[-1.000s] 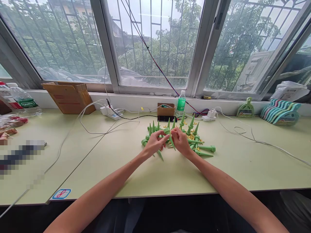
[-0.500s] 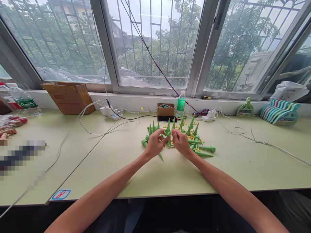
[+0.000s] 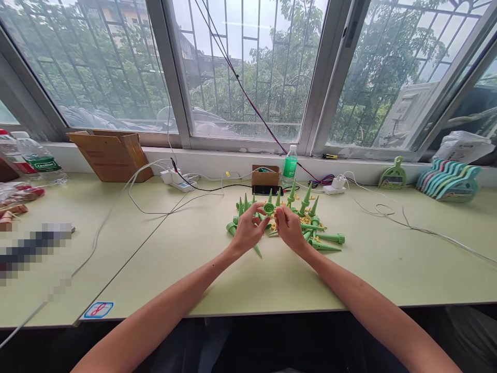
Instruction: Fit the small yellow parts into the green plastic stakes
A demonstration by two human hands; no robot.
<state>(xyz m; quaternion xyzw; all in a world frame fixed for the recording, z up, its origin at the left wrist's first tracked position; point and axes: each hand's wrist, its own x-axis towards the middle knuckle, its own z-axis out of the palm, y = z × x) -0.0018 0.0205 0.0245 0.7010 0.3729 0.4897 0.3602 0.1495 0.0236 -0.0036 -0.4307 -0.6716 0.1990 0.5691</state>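
Note:
My left hand (image 3: 250, 226) is closed, its thumb and fingertips pinching a green plastic watering spike (image 3: 268, 209). The round open end of this spike faces up towards me, and its lower part is largely hidden. Close by on the right, my right hand (image 3: 287, 224) has its thumb and forefinger pressed together beside the spike's rim. A bit of yellow shows near those fingertips, but what they hold is too small to make out. Around and behind both hands are several more green spikes (image 3: 305, 201), some upright and some lying down, with small yellow plastic pieces (image 3: 306, 219) among them.
Behind the pile stand a small brown box (image 3: 265, 176), a dark phone (image 3: 267, 190) and a green-labelled bottle (image 3: 290, 163). White cables (image 3: 171, 213) and a power strip (image 3: 182, 183) lie to the left. Several small dustpans (image 3: 448, 180) stand at the right.
The spike in my left hand has tipped, so that its open end faces me more. My right hand has barely shifted and stays beside the rim.

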